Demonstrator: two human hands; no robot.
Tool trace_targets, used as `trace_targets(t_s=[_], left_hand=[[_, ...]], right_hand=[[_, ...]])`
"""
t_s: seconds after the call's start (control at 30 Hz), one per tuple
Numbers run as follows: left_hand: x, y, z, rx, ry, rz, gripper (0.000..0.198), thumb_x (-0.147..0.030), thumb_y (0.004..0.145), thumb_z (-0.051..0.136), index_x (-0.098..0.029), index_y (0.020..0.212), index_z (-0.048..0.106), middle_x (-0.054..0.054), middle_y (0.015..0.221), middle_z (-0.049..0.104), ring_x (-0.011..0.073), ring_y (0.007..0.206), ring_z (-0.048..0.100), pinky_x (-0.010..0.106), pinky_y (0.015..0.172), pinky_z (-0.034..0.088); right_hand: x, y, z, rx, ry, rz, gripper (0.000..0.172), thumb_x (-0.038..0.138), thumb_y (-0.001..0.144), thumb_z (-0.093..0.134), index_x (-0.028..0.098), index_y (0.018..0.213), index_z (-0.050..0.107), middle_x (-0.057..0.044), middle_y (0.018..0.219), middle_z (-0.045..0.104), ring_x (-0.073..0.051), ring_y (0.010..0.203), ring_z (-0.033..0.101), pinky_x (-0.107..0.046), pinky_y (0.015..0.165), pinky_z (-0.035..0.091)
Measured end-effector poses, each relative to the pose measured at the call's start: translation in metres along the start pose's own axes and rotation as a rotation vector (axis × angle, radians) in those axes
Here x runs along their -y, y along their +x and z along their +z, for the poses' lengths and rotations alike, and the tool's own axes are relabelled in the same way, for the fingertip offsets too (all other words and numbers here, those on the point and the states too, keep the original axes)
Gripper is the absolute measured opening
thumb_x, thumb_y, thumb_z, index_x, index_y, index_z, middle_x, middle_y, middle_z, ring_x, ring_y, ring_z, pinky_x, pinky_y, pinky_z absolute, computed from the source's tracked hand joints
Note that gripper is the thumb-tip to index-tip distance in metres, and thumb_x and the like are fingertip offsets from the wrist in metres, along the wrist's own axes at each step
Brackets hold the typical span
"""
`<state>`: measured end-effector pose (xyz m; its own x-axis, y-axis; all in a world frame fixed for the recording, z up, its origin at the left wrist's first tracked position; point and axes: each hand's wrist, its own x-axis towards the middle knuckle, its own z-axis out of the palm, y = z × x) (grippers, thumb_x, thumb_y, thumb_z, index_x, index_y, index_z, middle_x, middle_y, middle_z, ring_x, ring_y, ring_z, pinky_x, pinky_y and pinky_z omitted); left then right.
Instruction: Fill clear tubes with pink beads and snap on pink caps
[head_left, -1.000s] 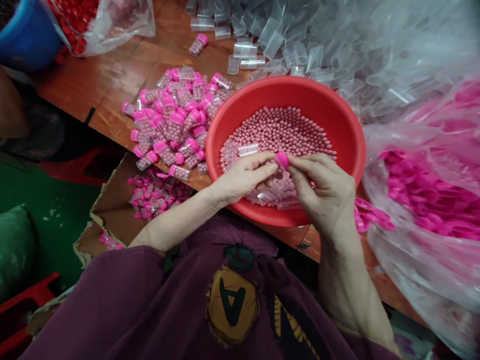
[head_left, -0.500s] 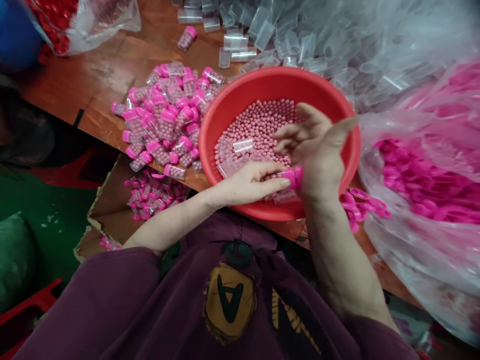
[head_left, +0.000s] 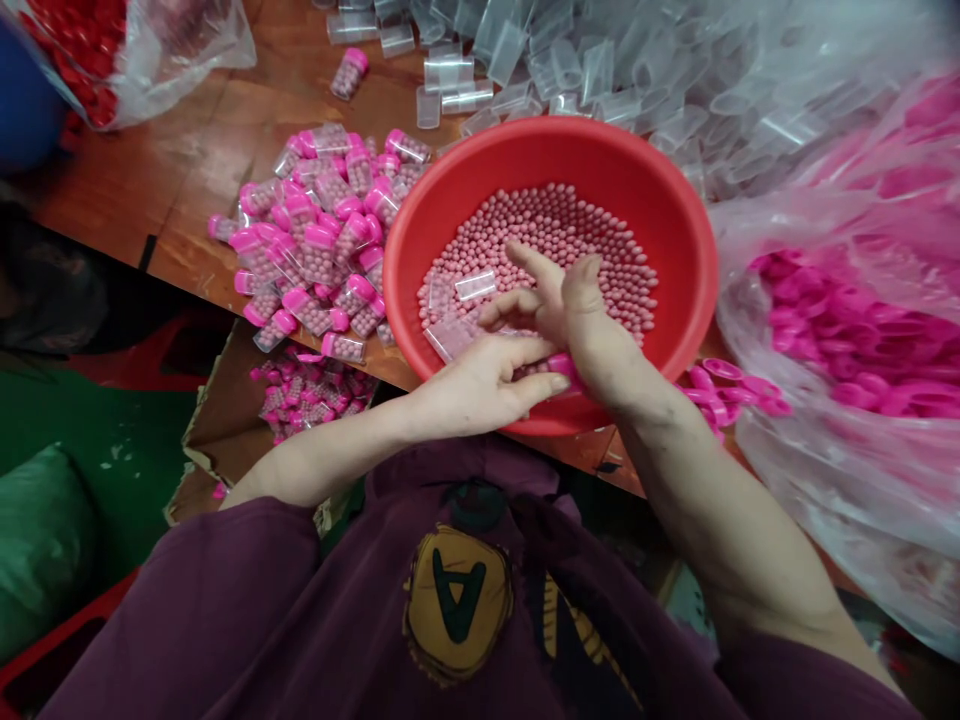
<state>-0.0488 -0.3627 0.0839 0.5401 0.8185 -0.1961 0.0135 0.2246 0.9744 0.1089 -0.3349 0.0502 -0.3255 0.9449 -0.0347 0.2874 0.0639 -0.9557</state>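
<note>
**Left hand** [head_left: 480, 388], fingers extended, and **right hand** [head_left: 571, 318], fingers spread, meet above the near rim of a red basin [head_left: 660, 200]. A pink cap [head_left: 564, 368] lies between them, partly hidden; any grip cannot be told. Pink beads [head_left: 540, 235] cover the basin floor; capped tubes [head_left: 315, 240] lie heaped beyond its left rim.

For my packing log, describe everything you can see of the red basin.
The round red plastic basin sits at the edge of a wooden table, wide-rimmed and shallow. Small pink beads fill its floor, with clear plastic tubes among them. The left hand and right hand work above its near side.
</note>
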Motion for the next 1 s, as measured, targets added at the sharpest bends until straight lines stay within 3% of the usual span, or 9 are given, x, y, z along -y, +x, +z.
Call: trace_targets(t_s=[0.17,0.3,0.4,0.5,0.6,0.67,0.73,0.83,1.0], left_hand=[[0.007,0.012,-0.009,0.126,-0.041,-0.043,0.05,-0.066,0.098,0.082,-0.017,0.089,0.076,0.005,0.083,0.07,0.0167,0.077,0.063,0.03,0.072,0.055],[0.015,0.017,-0.008,0.201,-0.123,-0.048,0.048,-0.062,0.095,0.088,-0.017,0.089,0.073,0.003,0.077,0.071,0.0131,0.063,0.06,0.028,0.061,0.049],[0.018,0.019,-0.002,0.149,-0.071,0.067,0.032,-0.044,0.096,0.087,-0.017,0.086,0.073,0.001,0.074,0.069,0.014,0.069,0.062,0.029,0.069,0.053],[0.018,0.02,0.005,0.051,-0.047,0.07,0.021,-0.032,0.098,0.083,-0.017,0.087,0.073,0.0,0.075,0.069,0.0142,0.074,0.063,0.029,0.074,0.054],[0.014,0.021,0.009,0.009,-0.144,-0.063,0.023,-0.04,0.106,0.078,-0.017,0.102,0.077,-0.001,0.073,0.066,0.013,0.067,0.06,0.028,0.069,0.051],[0.013,0.025,0.006,-0.075,-0.253,-0.116,0.026,-0.044,0.108,0.078,-0.018,0.114,0.078,0.0,0.08,0.071,0.0132,0.068,0.062,0.027,0.069,0.052],[0.013,0.031,0.001,-0.173,-0.365,-0.12,0.026,-0.043,0.105,0.082,-0.018,0.112,0.079,0.003,0.088,0.075,0.0143,0.077,0.067,0.027,0.074,0.055],[0.015,0.038,-0.006,-0.2,-0.437,-0.11,0.026,-0.042,0.103,0.083,-0.016,0.105,0.079,0.004,0.094,0.079,0.0158,0.088,0.071,0.027,0.082,0.057],[0.007,0.04,-0.013,-0.2,-0.344,-0.055,0.033,-0.049,0.1,0.087,-0.017,0.103,0.081,0.003,0.093,0.078,0.0154,0.086,0.07,0.028,0.084,0.06]], right_hand=[[-0.003,-0.003,0.012,-0.108,-0.075,0.054,0.07,0.065,0.123,0.031,0.027,0.181,0.041,-0.009,0.114,0.087,-0.022,0.082,0.078,-0.038,0.085,0.069],[0.009,-0.009,-0.018,0.158,0.069,-0.016,0.081,0.079,0.118,0.02,0.035,0.184,0.035,-0.01,0.134,0.082,-0.026,0.111,0.082,-0.045,0.099,0.071],[0.014,-0.009,-0.032,0.205,-0.109,-0.174,0.085,0.086,0.114,0.031,0.036,0.182,0.041,-0.009,0.139,0.08,-0.029,0.13,0.078,-0.053,0.116,0.064],[0.009,0.001,-0.026,-0.023,-0.171,-0.124,0.084,0.083,0.116,0.029,0.027,0.175,0.05,-0.012,0.131,0.083,-0.03,0.124,0.079,-0.054,0.119,0.061],[0.001,0.012,-0.02,-0.429,0.132,-0.023,0.084,0.071,0.119,0.007,0.018,0.149,0.064,-0.014,0.101,0.082,-0.029,0.099,0.082,-0.052,0.103,0.066],[-0.002,0.011,-0.026,-0.579,0.219,-0.101,0.066,0.064,0.121,0.022,0.019,0.136,0.068,-0.014,0.1,0.081,-0.029,0.098,0.081,-0.051,0.101,0.066],[-0.002,0.0,-0.036,-0.499,0.041,-0.253,0.048,0.057,0.116,0.051,0.021,0.143,0.067,-0.016,0.119,0.081,-0.031,0.114,0.079,-0.053,0.11,0.063],[-0.003,-0.021,-0.043,-0.216,-0.504,-0.358,0.08,0.056,0.101,0.075,0.018,0.168,0.05,-0.024,0.151,0.072,-0.042,0.137,0.072,-0.066,0.116,0.058],[0.0,-0.023,-0.029,-0.207,-0.904,-0.307,0.078,0.037,0.093,0.079,0.012,0.163,0.054,-0.024,0.138,0.079,-0.045,0.125,0.074,-0.065,0.107,0.056]])
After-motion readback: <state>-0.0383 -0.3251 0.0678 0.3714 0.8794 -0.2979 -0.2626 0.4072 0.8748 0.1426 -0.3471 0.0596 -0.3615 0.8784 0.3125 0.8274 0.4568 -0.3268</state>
